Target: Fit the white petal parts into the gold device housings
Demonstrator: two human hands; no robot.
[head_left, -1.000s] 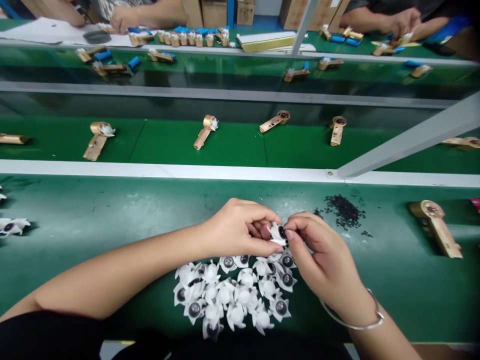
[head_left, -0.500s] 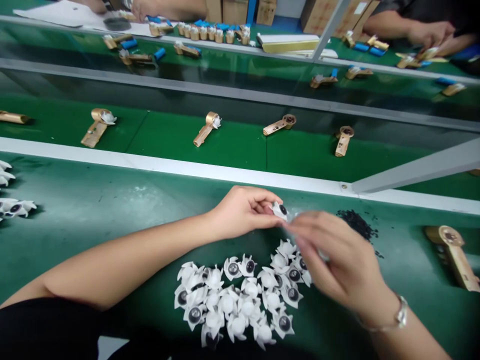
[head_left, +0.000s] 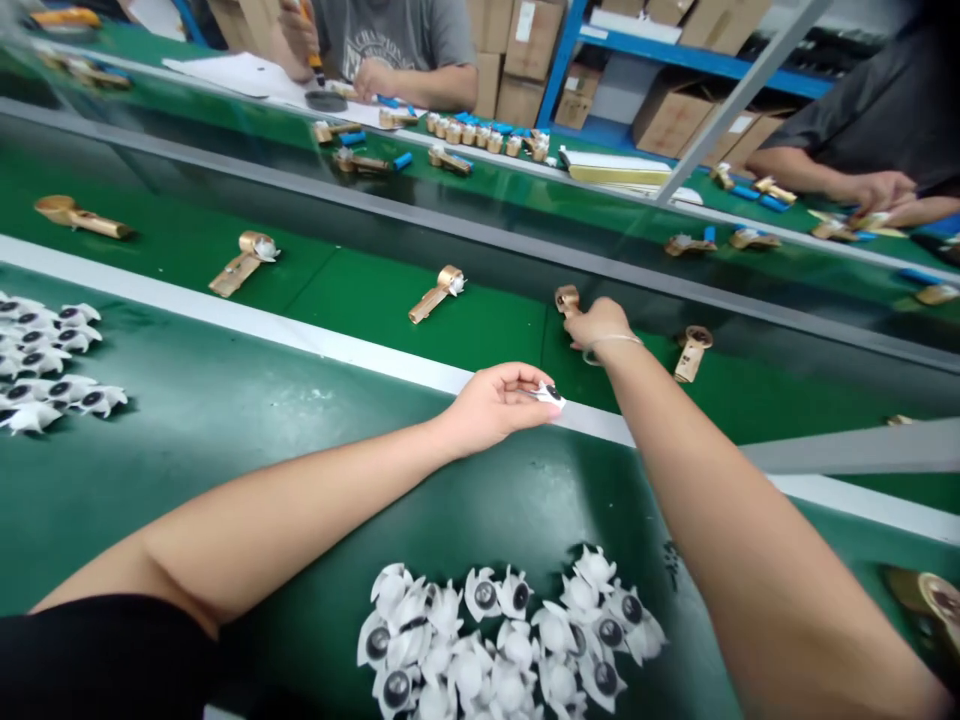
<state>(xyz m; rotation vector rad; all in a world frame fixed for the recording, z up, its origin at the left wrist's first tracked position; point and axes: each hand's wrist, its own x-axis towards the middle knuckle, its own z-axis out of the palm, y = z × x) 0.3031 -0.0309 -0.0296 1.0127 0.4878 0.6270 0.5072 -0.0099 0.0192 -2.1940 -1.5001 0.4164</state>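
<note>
Between the thumb and fingers of my left hand is a small white fan blade with a dark centre. My right hand reaches out over the green conveyor belt, its fingers closed around a gold handheld fan housing; part of that housing is hidden by the hand. Below my hands lies a loose pile of white fan blades, some with their dark hubs facing up.
More fan blades lie at the left. Other gold fan housings rest along the belt, one right of my hand. A slanted grey post stands at the right. Across the belt, people handle parts at another bench.
My right hand has moved from beside the fan blade, forward onto the belt, and taken hold of a gold fan housing. My left hand keeps the blade. The view has tilted up.
</note>
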